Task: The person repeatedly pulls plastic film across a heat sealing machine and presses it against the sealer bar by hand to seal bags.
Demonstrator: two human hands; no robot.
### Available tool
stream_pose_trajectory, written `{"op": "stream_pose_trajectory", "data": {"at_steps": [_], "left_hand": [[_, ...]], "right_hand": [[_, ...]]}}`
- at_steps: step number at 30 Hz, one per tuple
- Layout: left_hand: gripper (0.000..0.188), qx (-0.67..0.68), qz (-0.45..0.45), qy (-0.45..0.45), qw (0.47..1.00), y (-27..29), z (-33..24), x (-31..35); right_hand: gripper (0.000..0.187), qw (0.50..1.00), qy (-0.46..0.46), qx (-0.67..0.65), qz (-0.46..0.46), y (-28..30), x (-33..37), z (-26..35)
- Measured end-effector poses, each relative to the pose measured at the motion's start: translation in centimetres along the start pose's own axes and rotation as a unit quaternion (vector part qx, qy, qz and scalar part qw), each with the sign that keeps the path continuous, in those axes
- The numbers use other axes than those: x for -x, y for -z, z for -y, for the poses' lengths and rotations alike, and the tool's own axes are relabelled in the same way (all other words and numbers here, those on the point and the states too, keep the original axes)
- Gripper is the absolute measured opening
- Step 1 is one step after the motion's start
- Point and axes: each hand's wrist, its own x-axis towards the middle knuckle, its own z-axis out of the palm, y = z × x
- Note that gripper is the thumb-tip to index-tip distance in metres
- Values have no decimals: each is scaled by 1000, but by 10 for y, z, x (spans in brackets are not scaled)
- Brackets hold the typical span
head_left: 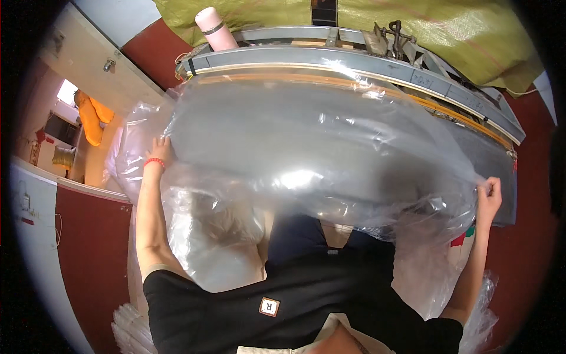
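A wide sheet of clear plastic film (277, 130) spreads over a dark grey table (501, 177), its surface glinting and wrinkled. My left hand (159, 152), with a red bead bracelet at the wrist, grips the film's left side. On the right, my right hand (490, 192) pinches the film's edge between closed fingers. Both arms reach wide apart, and the film stretches between them. Its near edge sags in folds in front of my dark trousers. Whether the film is one layer or several, I cannot tell.
Along the table's far side runs a grey metal frame (247, 58) with a pink bottle (215, 29) and a metal clamp (396, 35). Behind hangs yellow-green sheeting (436, 29). Bunched plastic (215, 236) lies at the lower left. A door (100, 56) stands ajar at the left.
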Motion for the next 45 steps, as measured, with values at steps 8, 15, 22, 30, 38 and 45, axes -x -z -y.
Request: {"op": "stream_pose_trajectory", "data": {"at_steps": [8, 15, 22, 30, 38, 45], "left_hand": [[44, 402, -154, -260, 864, 31, -121, -40], [53, 294, -51, -87, 950, 12, -170, -78], [53, 238, -53, -77, 967, -7, -152, -98], [58, 221, -46, -28, 974, -6, -160, -97], [56, 210, -72, -47, 974, -34, -115, -113], [51, 186, -108, -87, 973, -50, -87, -128]], "right_hand": [[40, 977, -3, -36, 210, -19, -4, 63], [30, 663, -96, 36, 741, 14, -21, 90], [17, 856, -69, 435, 271, 118, -27, -8], [25, 800, 180, 517, -246, 130, -41, -24], [25, 876, -28, 477, 68, 107, -11, -115], [23, 941, -7, 334, -48, 64, -59, -77]]}}
